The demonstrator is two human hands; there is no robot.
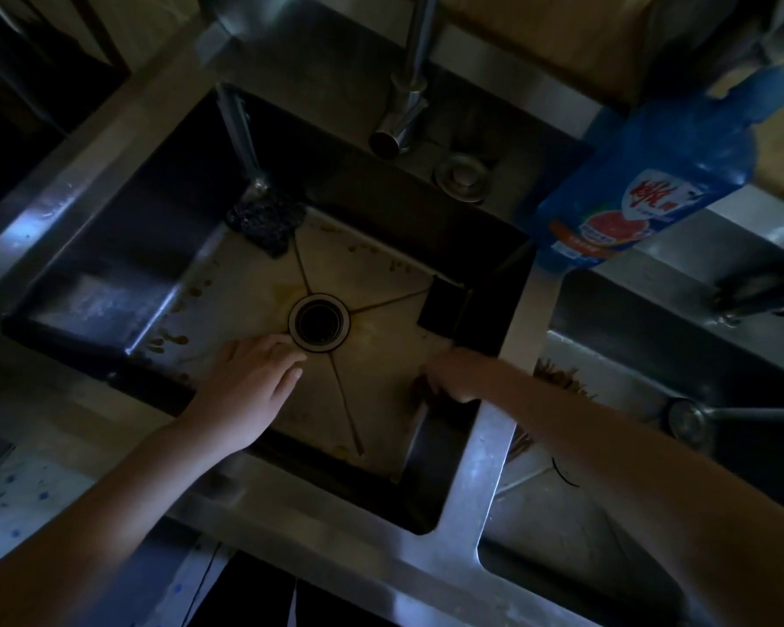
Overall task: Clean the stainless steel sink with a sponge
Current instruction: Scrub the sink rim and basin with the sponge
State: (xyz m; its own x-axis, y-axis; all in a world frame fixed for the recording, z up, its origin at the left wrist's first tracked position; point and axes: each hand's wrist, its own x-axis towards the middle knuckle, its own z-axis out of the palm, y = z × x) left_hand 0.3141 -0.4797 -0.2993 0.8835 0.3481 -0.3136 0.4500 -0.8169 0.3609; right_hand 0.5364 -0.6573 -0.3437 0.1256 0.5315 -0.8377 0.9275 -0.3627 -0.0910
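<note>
**Clerk:** Nearest entries first. Hands?

**Checker:** Left hand [254, 377]: palm down inside the sink [485, 450], low over its floor. The fingers are straight and slightly spread, and it holds nothing. Its fingertips reach the rim of the drain [319, 322].

**Clerk:** And the other?

**Checker:** Right hand [458, 375]: blurred, low in the basin against the right wall. The fingers appear bent downward over a brown smear [422, 384] on the floor. I cannot tell whether it grips anything.

**Clerk:** Condition of the basin?

**Checker:** Stainless, square, with four creases running to the central drain. There are brown spots [168, 341] along the left edge of the floor, and more along the far edge.

**Clerk:** Location of the sponge?

**Checker:** Dark rectangular sponge [440, 305]: lies at the far right of the floor, up against the right wall. It is beyond the right hand and apart from it, and neither hand touches it.

**Clerk:** Other cleaning items?

**Checker:** Dark mesh scourer [265, 219]: in the far left corner of the floor, well apart from both hands.

**Clerk:** Further back?

**Checker:** Faucet [408, 97]: stands on the far rim, with its spout over the back of the basin. Round metal fitting [460, 176]: set in the rim just beside the faucet. Blue bottle [643, 187] with a red-and-white label: on the far right rim. Second basin [607, 513]: to the right, across the steel divider.
</note>
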